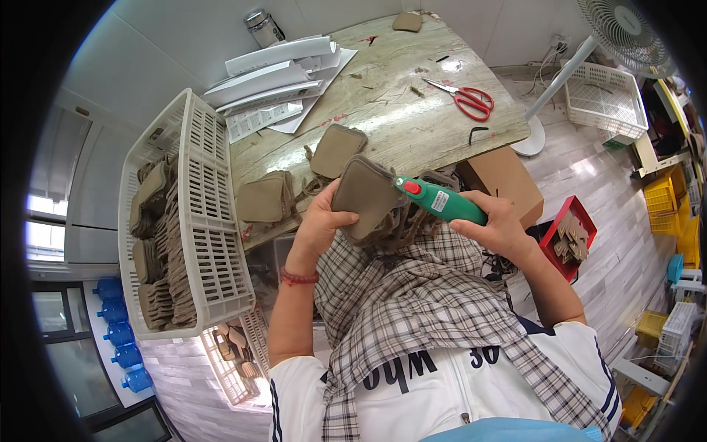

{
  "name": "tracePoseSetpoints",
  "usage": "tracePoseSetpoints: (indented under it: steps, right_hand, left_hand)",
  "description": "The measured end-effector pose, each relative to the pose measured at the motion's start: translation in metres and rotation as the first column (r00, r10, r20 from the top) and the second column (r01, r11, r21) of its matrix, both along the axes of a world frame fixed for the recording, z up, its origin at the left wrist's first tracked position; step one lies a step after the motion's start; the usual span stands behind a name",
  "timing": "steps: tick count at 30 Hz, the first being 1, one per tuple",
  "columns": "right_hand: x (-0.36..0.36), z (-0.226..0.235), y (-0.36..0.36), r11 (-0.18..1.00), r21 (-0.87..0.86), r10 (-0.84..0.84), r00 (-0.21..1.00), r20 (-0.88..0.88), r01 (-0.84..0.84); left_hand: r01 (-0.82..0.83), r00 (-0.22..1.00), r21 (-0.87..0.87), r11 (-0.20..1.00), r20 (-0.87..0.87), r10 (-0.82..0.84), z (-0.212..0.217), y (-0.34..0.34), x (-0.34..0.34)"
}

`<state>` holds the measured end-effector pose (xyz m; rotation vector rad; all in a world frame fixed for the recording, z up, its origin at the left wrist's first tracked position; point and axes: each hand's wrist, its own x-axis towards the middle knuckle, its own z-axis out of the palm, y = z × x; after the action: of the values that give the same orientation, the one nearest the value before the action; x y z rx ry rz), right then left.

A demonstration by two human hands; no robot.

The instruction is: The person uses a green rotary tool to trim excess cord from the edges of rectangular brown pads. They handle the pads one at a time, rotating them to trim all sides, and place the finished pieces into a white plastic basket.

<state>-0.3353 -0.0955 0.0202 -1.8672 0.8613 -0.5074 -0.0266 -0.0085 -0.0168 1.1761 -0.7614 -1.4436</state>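
My left hand (321, 225) grips a brown rounded-square fabric piece (364, 196), thumb on its face, above my lap. In my right hand (501, 227) is a green handheld tool (458, 208) with a red button. Its tip meets the right edge of the held piece; the tip itself is too small to make out. More brown fabric hangs below the piece, partly hidden. Just beyond, on the table (398, 110), lie another brown piece (339, 150) and a small brown stack (265, 197) with loose straps or cords.
Red-handled scissors (471, 102) and dark scraps lie on the table, with papers (283, 81) and a metal cup (263, 28) behind. At left, a white crate (210, 199) holds stacked brown pieces. A cardboard box (504, 184), red box (571, 206) and fan (618, 33) stand right.
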Motion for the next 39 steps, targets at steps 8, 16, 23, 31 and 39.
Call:
tracePoseSetpoints:
  steps: [8,16,23,31,39]
  right_hand:
    - [0.016,-0.001,0.006,0.995,0.099,-0.024,0.999,0.04,0.02]
    - [0.012,-0.01,-0.004,0.96,0.278,0.02,1.0,0.022,-0.025]
    - [0.004,-0.015,-0.006,0.924,0.38,0.039,0.999,0.026,-0.046]
    - [0.003,-0.017,-0.005,0.941,0.327,0.09,0.996,-0.009,-0.082]
    - [0.007,-0.014,-0.001,0.966,0.238,0.114,0.992,-0.047,-0.099]
  left_hand:
    - [0.097,0.995,0.081,0.992,0.0,-0.097,-0.001,0.002,-0.01]
    - [0.244,0.94,0.201,0.949,0.192,-0.282,0.014,0.003,0.01]
    - [-0.067,0.964,0.03,0.997,0.259,0.057,0.015,0.006,0.029]
    - [-0.181,0.962,-0.024,0.983,0.203,0.182,0.015,0.005,0.027]
    - [-0.08,0.977,0.03,0.996,0.201,0.073,0.013,0.002,0.017]
